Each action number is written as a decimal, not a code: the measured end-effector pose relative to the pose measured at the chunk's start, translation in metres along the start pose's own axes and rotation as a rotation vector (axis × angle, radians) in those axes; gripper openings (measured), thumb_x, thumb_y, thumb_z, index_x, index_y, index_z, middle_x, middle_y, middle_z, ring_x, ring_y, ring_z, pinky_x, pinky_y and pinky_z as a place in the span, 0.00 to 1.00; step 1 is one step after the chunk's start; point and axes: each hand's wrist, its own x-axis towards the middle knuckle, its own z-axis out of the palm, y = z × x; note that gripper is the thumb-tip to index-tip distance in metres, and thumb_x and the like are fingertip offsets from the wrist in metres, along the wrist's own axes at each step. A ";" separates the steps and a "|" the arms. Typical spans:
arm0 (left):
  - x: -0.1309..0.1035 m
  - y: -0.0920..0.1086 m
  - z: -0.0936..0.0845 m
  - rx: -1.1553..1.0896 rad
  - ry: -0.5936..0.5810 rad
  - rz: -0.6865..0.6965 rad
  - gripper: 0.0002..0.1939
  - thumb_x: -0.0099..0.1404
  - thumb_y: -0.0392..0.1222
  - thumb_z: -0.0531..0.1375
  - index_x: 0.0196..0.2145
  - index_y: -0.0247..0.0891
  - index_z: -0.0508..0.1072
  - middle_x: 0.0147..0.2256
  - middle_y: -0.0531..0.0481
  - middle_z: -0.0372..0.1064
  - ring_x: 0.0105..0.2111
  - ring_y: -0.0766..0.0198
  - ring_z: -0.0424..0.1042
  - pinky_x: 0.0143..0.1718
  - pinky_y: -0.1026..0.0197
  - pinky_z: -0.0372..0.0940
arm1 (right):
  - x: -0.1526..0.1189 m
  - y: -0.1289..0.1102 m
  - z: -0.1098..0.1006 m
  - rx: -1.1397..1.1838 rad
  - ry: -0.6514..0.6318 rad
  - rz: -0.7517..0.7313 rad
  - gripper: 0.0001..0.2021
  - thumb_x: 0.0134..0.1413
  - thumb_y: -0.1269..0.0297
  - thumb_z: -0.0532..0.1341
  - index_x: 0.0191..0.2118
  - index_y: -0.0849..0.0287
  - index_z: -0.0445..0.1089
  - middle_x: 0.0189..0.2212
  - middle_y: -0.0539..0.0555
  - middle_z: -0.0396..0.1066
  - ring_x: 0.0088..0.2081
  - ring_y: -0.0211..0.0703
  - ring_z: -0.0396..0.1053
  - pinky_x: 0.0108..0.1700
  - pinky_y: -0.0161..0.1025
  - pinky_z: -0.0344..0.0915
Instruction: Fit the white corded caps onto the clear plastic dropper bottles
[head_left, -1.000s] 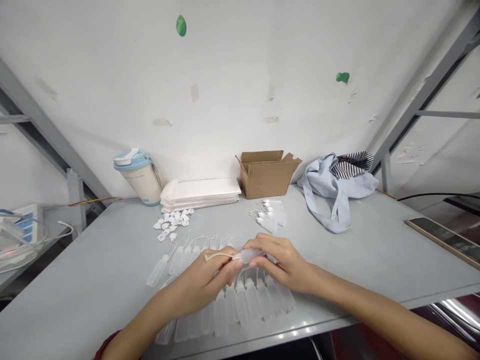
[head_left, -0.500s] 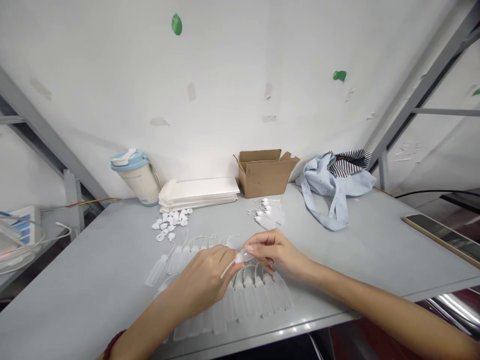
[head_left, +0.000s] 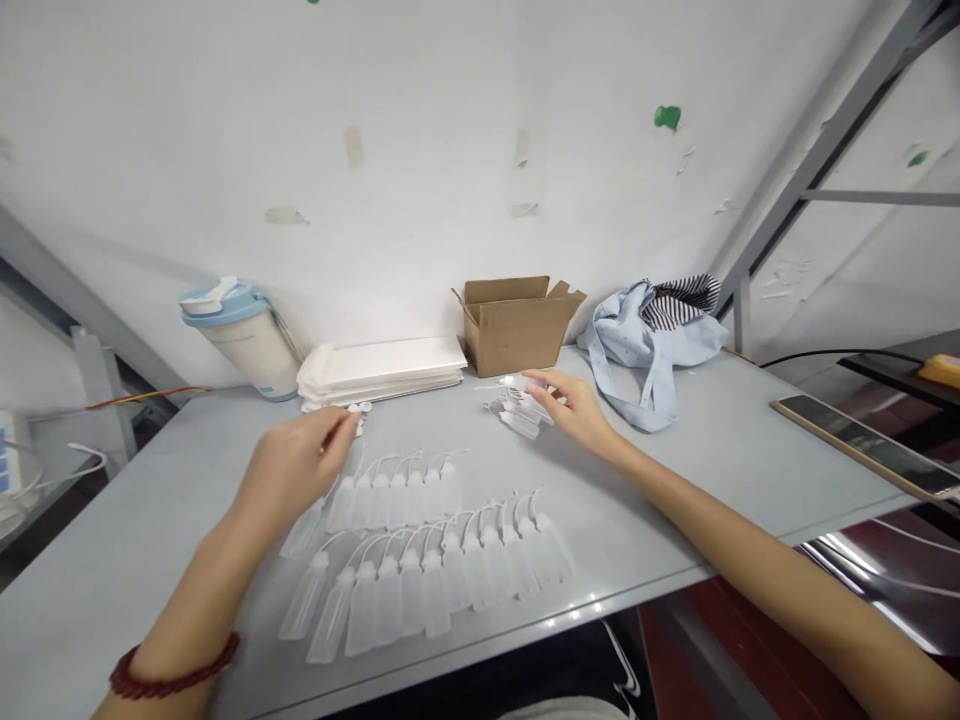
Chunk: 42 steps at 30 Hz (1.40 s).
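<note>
My right hand (head_left: 566, 405) has thumb and forefinger around a small clear plastic bottle (head_left: 517, 381) with a white top and thin spout. It is held over a small pile of similar bottles (head_left: 519, 424). My left hand (head_left: 300, 465) is at the small white caps (head_left: 361, 408), most of which it covers. Its fingers are curled together, and whatever is between the fingertips is hidden. Two rows of translucent bottles with long curved spouts lie between my arms, a back row (head_left: 397, 500) and a longer front row (head_left: 435, 590).
Along the wall stand a blue-lidded cup (head_left: 247, 345), a stack of white packets (head_left: 386, 365), an open cardboard box (head_left: 517, 335) and a light blue cloth bag (head_left: 637, 340). A phone (head_left: 862, 445) lies at the right edge of the grey table (head_left: 675, 510).
My hands have parted from the middle. The right carried a bottle forward to the small pile; the left moved left to the white caps. The bottle rows are now uncovered, and the view has shifted.
</note>
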 end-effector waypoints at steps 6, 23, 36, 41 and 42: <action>0.003 -0.019 -0.017 0.141 -0.102 -0.133 0.13 0.65 0.43 0.50 0.24 0.39 0.63 0.21 0.51 0.64 0.23 0.61 0.61 0.27 0.63 0.49 | 0.004 0.010 0.006 -0.044 -0.034 -0.134 0.15 0.59 0.56 0.56 0.43 0.59 0.74 0.42 0.60 0.74 0.48 0.54 0.67 0.52 0.53 0.60; 0.006 -0.029 0.001 0.259 -0.366 -0.364 0.14 0.57 0.51 0.55 0.23 0.41 0.72 0.28 0.42 0.74 0.30 0.47 0.72 0.25 0.58 0.55 | -0.018 -0.051 -0.037 0.081 -0.848 -0.042 0.14 0.53 0.71 0.55 0.19 0.64 0.69 0.17 0.49 0.67 0.20 0.32 0.61 0.22 0.30 0.53; 0.008 -0.006 -0.002 0.112 -0.125 -0.473 0.10 0.54 0.48 0.55 0.23 0.41 0.68 0.25 0.47 0.71 0.30 0.52 0.70 0.27 0.59 0.57 | -0.026 -0.055 -0.038 0.062 -1.359 0.110 0.18 0.54 0.59 0.58 0.19 0.64 0.70 0.14 0.49 0.67 0.15 0.31 0.63 0.23 0.29 0.61; 0.007 0.009 -0.005 -0.032 0.076 -0.498 0.10 0.55 0.49 0.55 0.23 0.41 0.66 0.26 0.52 0.70 0.31 0.58 0.70 0.35 0.61 0.61 | -0.027 -0.056 -0.032 -0.017 -1.377 0.152 0.18 0.54 0.61 0.57 0.17 0.64 0.68 0.14 0.49 0.67 0.15 0.32 0.63 0.23 0.30 0.63; 0.006 0.010 -0.005 -0.057 0.098 -0.498 0.10 0.55 0.49 0.55 0.23 0.42 0.65 0.26 0.52 0.70 0.31 0.59 0.70 0.35 0.60 0.61 | -0.027 -0.056 -0.032 -0.038 -1.376 0.174 0.18 0.53 0.61 0.57 0.17 0.64 0.68 0.13 0.49 0.67 0.15 0.32 0.63 0.23 0.30 0.63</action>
